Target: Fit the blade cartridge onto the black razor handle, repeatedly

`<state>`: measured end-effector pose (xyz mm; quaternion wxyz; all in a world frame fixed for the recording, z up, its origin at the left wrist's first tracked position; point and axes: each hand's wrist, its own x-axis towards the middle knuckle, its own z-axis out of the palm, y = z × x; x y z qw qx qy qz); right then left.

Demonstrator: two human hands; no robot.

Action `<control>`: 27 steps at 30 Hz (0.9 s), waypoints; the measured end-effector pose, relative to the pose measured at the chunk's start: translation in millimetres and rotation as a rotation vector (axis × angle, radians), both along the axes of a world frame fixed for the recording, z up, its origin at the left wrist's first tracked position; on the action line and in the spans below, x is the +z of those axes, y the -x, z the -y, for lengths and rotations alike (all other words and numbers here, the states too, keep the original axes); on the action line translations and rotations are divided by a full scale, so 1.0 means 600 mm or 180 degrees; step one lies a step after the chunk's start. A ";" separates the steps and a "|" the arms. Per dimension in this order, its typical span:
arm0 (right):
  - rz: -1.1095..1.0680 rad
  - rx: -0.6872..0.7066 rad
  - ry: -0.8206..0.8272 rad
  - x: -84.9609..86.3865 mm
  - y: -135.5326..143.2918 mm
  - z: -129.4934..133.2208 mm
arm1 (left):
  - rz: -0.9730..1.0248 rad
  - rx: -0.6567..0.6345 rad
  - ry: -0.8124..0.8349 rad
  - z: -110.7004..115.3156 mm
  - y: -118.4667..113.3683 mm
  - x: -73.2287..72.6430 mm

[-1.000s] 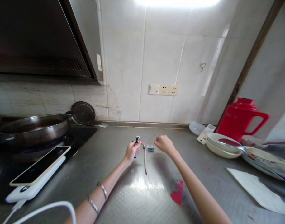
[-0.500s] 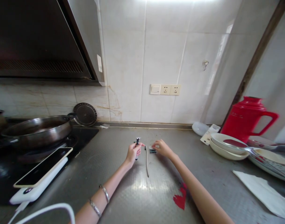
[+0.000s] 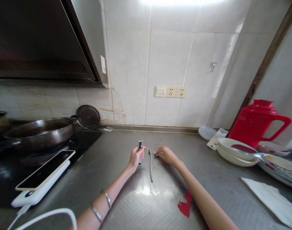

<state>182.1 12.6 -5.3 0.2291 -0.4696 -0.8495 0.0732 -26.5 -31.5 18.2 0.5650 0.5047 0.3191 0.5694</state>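
My left hand (image 3: 137, 155) is closed around a small black razor-like tool (image 3: 140, 145), held upright with its silver head at the top. A thin grey-beige strip (image 3: 151, 167) lies lengthwise on the metal counter (image 3: 126, 198) between my hands, with a small dark piece at its far end. To the right of the strip, my right hand (image 3: 165, 154) has its fingers bent and closed on a small dark item (image 3: 156, 156) at the counter surface. The fingers partly hide this item, and its details are too small to tell.
Left: a steel pan (image 3: 40, 132) on the stove and a phone (image 3: 46, 169) on a white power bank with a cable. Right: a red thermos (image 3: 254, 124), stacked bowls (image 3: 234, 156), plates and a white tissue (image 3: 267, 198). Red scrap (image 3: 186, 206) lies near my right forearm.
My right fingers have come down over the small dark item and cover more of it. My left hand still holds the tool. The view has shifted slightly.
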 end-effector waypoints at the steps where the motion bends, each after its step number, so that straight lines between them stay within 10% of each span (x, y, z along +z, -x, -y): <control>1: 0.0018 -0.0012 -0.0002 0.001 0.001 0.002 | -0.0001 0.0005 0.0007 0.000 0.000 0.000; 21: -0.0300 -0.0161 -0.0051 -0.011 -0.005 0.003 | -0.0051 -0.0024 0.0054 0.000 0.002 -0.003; 27: -0.1343 -0.0287 -0.0010 0.002 0.011 0.009 | -0.0103 0.0010 0.0078 0.000 0.002 -0.004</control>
